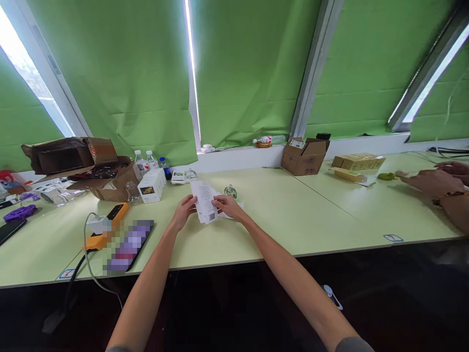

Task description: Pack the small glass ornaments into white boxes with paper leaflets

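Both my hands grip a flat white printed carton (204, 200) with a barcode near its lower end, held just above the pale green table (278, 215). My left hand (183, 211) pinches its left edge, and my right hand (227, 205) pinches its right edge. A small clear glass object (230, 191) stands just behind my right hand. White paper lies under my right hand.
To the left lie a blurred dark phone (129, 244), an orange device (110, 222) with a white charger and cable, white boxes (151, 186), water bottles (146, 160) and open cardboard boxes (98, 168). Another cardboard box (304, 156) stands at the back. Another person's hands (436, 182) work at the right.
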{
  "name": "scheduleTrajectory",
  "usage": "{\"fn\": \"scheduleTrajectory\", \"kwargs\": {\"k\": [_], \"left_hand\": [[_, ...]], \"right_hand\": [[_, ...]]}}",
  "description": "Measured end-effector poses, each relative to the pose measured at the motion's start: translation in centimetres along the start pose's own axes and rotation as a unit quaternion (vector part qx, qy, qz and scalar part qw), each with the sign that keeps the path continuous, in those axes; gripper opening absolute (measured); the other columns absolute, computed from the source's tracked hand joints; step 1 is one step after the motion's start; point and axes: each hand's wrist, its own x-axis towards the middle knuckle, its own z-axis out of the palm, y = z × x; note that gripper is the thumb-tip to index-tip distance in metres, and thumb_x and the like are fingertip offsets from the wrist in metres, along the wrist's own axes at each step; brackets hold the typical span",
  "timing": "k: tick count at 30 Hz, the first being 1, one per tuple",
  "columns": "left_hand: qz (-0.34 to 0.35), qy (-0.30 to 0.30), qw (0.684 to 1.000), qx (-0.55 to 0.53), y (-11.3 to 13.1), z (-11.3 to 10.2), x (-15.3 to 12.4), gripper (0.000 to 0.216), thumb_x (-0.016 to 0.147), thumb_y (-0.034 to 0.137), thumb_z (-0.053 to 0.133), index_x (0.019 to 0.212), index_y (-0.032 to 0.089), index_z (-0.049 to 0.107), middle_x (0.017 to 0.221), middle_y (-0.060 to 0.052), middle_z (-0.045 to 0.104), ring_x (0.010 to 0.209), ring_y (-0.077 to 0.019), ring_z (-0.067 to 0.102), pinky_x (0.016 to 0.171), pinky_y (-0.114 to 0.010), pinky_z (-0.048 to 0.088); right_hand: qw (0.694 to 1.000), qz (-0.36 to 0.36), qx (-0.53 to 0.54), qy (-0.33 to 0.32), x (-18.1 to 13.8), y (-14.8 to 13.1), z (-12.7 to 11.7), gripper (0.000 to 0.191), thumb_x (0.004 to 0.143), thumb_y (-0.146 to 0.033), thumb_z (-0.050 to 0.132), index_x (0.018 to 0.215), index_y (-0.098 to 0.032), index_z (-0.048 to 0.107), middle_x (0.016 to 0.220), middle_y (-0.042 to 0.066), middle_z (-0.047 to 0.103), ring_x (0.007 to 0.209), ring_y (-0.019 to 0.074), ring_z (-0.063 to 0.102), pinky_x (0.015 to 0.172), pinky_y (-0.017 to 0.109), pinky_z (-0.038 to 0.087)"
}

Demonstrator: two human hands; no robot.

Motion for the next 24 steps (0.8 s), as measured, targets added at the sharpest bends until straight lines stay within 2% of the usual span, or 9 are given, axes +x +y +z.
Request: {"fn": "scheduleTrajectory", "kwargs": {"k": [4,9,13,17,24], "left_hand": [[-0.022,-0.022,0.999,0.016,0.4,0.3,-0.3,0.055,0.078,0.058,0.062,0.116,0.017,0.061,0.121,-0.014,0.063,0.107,-0.0284,0.061,0.082,-0.036,0.05],[-0.038,-0.051,0.998,0.0,0.4,0.7,-0.5,0.058,0.079,0.058,0.061,0.119,0.017,0.058,0.123,-0.015,0.062,0.108,-0.0286,0.061,0.086,-0.038,0.05],[-0.039,-0.064,0.997,-0.016,0.1,0.9,-0.5,0.055,0.08,0.056,0.061,0.12,0.018,0.059,0.122,-0.015,0.063,0.108,-0.0286,0.061,0.088,-0.04,0.049],[-0.033,-0.061,0.998,-0.014,0.1,1.0,-0.5,0.055,0.078,0.052,0.066,0.12,0.018,0.06,0.119,-0.015,0.065,0.106,-0.0286,0.063,0.09,-0.043,0.048],[-0.032,-0.079,0.996,-0.016,0.1,0.9,-0.5,0.051,0.082,0.046,0.063,0.124,0.017,0.059,0.122,-0.015,0.063,0.107,-0.0302,0.062,0.092,-0.044,0.047]], "right_hand": [[1.0,0.002,-0.001,0.003,-0.2,-0.4,0.3,0.039,0.082,-0.05,0.064,0.104,-0.019,0.07,0.093,0.007,0.072,0.084,0.0206,0.068,0.068,0.032,0.06],[1.0,-0.001,-0.023,-0.002,-0.6,-1.1,0.6,0.046,0.079,-0.053,0.065,0.111,-0.019,0.069,0.095,0.006,0.071,0.088,0.0214,0.067,0.067,0.029,0.059],[0.995,-0.026,-0.092,-0.001,-0.6,-1.3,0.9,0.051,0.079,-0.055,0.064,0.117,-0.022,0.066,0.099,0.005,0.07,0.081,0.0185,0.065,0.062,0.025,0.054],[0.987,-0.046,-0.153,-0.002,-0.6,-1.5,1.1,0.057,0.077,-0.054,0.067,0.124,-0.022,0.061,0.105,0.006,0.068,0.078,0.0173,0.062,0.065,0.025,0.051],[0.99,-0.03,-0.14,0.007,-1.1,-1.6,1.1,0.06,0.078,-0.055,0.065,0.127,-0.022,0.059,0.106,0.006,0.067,0.077,0.0175,0.061,0.065,0.026,0.05]]}}
